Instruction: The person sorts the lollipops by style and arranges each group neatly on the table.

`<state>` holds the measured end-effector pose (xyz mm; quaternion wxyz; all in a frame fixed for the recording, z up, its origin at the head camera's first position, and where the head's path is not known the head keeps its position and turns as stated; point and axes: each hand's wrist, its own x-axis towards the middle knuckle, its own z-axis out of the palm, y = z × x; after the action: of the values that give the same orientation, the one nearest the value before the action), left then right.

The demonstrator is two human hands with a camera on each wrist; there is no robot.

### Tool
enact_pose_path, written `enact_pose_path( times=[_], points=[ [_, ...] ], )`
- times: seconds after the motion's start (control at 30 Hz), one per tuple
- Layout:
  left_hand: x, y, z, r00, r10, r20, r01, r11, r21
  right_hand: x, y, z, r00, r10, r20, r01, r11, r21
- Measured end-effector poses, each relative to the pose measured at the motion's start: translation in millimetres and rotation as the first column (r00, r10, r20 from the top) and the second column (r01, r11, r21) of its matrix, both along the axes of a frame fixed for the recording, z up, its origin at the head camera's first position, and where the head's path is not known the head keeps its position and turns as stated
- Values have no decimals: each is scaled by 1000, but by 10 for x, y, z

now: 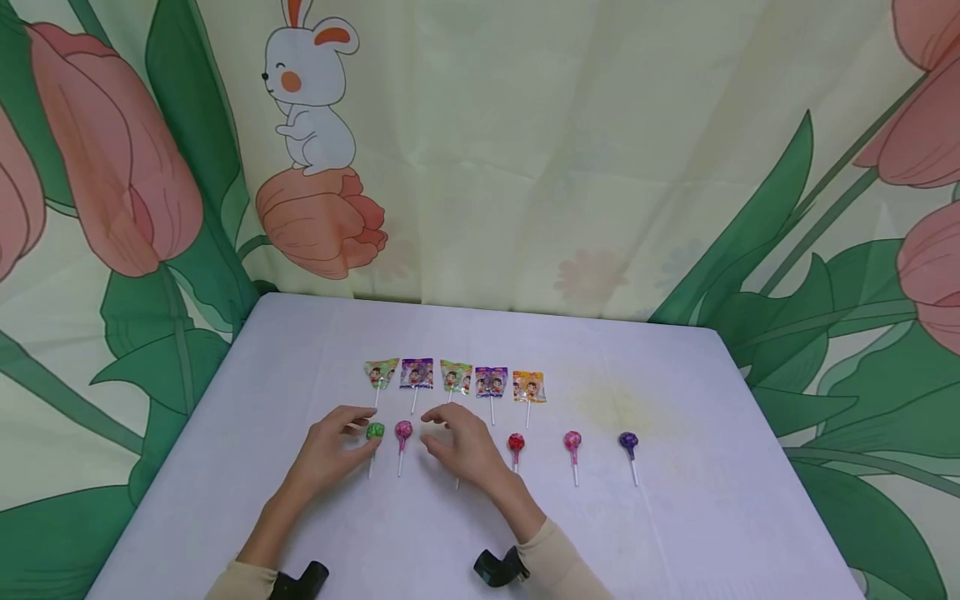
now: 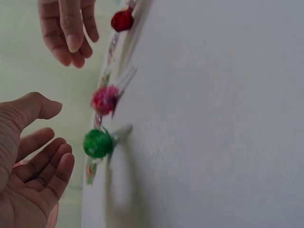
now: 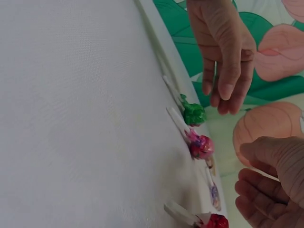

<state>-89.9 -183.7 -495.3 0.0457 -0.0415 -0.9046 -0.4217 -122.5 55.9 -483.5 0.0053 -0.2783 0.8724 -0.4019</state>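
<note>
My left hand (image 1: 337, 446) hovers beside the green lollipop (image 1: 375, 430), its fingers loosely curved and apart from the candy in the left wrist view. Just right of that one lies a pink lollipop (image 1: 403, 429), between my two hands. My right hand (image 1: 468, 446) hangs over another lollipop; the head view shows only its white stick, while its red candy (image 3: 217, 221) appears at the bottom of the right wrist view. Thumb and fingers of the right hand are parted, with nothing held between them.
Behind the hands runs a row of flat wrapped lollipops, among them a purple packet (image 1: 416, 373) and an orange packet (image 1: 528, 386). To the right lie a red lollipop (image 1: 516, 443), a pink-red lollipop (image 1: 572, 440) and a dark purple lollipop (image 1: 628, 442). A white cloth covers the table (image 1: 720, 500).
</note>
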Motion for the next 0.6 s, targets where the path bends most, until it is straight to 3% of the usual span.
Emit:
enact_pose_path(
  times=[0.27,0.6],
  points=[
    [47,282,54,990,-79,-117,84,995,47,78,180,32,997,-64,-45,63,998,-10],
    [61,616,20,981,-136,-136,155,978,138,175,420,15,989,-141,-43,139,989,-43]
  ],
)
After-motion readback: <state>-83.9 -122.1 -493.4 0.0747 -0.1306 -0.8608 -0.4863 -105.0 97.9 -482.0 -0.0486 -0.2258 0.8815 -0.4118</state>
